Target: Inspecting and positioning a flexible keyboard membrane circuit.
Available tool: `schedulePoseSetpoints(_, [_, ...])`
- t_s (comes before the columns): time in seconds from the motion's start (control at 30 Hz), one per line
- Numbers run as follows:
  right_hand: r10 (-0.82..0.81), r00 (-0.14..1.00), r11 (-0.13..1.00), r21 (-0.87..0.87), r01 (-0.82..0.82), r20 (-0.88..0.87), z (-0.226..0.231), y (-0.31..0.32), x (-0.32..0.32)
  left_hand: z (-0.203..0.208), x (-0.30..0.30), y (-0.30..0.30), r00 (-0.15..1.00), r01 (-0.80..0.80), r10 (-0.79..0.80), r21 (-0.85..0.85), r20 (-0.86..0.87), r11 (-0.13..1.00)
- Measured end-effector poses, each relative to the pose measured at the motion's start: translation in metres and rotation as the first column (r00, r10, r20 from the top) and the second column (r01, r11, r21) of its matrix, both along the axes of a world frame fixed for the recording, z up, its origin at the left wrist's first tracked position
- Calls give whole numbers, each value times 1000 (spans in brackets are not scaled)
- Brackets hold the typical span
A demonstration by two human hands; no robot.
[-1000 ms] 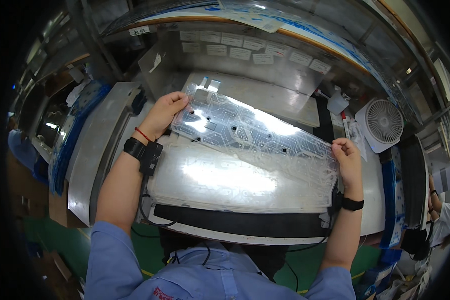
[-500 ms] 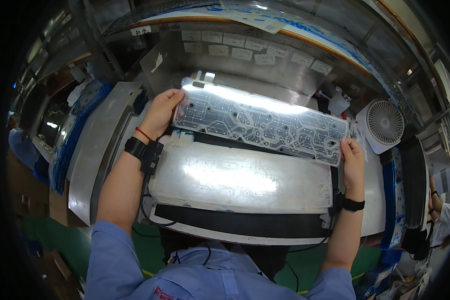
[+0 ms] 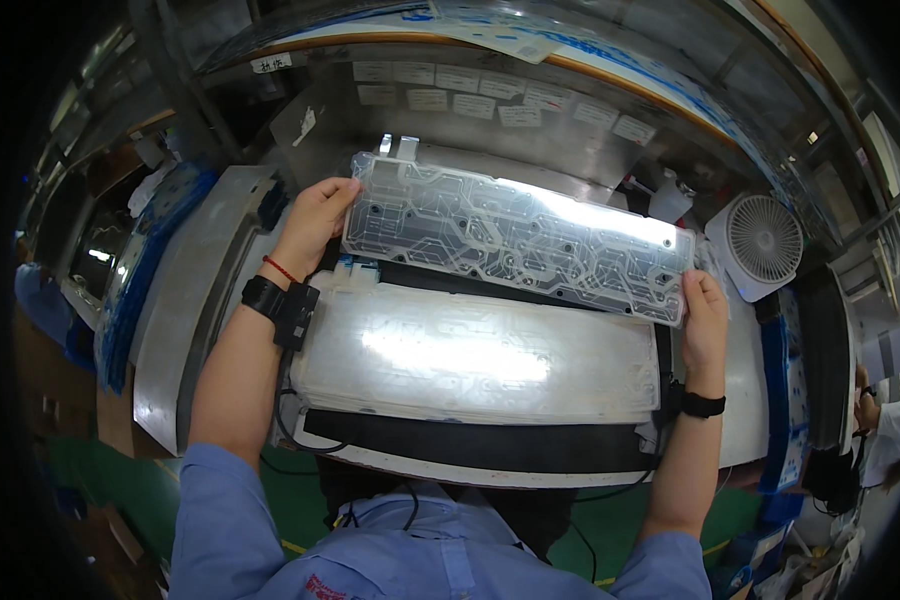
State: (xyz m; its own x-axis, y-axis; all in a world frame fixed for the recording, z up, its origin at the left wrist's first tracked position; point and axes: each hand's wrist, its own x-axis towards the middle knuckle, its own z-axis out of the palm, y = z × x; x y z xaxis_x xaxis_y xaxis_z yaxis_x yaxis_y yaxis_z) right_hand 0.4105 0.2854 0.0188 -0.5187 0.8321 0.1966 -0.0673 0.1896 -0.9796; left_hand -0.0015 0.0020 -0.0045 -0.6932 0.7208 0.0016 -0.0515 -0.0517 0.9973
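Note:
Between my hands I hold up a clear flexible circuit sheet (image 3: pixel 450 228), long and patterned with pale traces and small dark dots. Two short tail strips stick up from its upper left corner. My left hand (image 3: pixel 319 220) pinches its left edge, and my right hand (image 3: pixel 705 312) pinches its lower right end. The sheet tilts down toward the right, and light glares off its upper right part. Just below it lies a stack of similar translucent sheets (image 3: pixel 420 385) on a black mat (image 3: pixel 470 440), with its own tails at the upper left.
A white fan (image 3: pixel 760 248) stands right of the mat, with a clear bottle (image 3: pixel 673 202) beside it. Paper labels line the metal panel (image 3: pixel 320 105) behind. A shelf (image 3: pixel 420 40) crosses above. Blue-edged stacks flank the bench; cables hang at its front. Another person's arm shows far right.
The held sheet has changed its tilt slightly, so the glare has shrunk toward its right part and more traces show. Both hands keep their grip on its ends.

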Motion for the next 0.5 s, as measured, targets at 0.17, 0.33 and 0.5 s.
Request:
schedulePoseSetpoints(0.17, [30,999,1000,-2,-30,-31,1,5,8,0,-2,-3,999,46,-48,91,21,995])
schedulePoseSetpoints(0.33, [7,996,999,-44,-11,-91,-2,8,9,15,11,-3,994,-3,-9,107,110,994])
schedulePoseSetpoints(0.5, [-5,998,1000,-8,5,-66,1,0,0,9,9,1,999,40,-40,-3,-27,999])
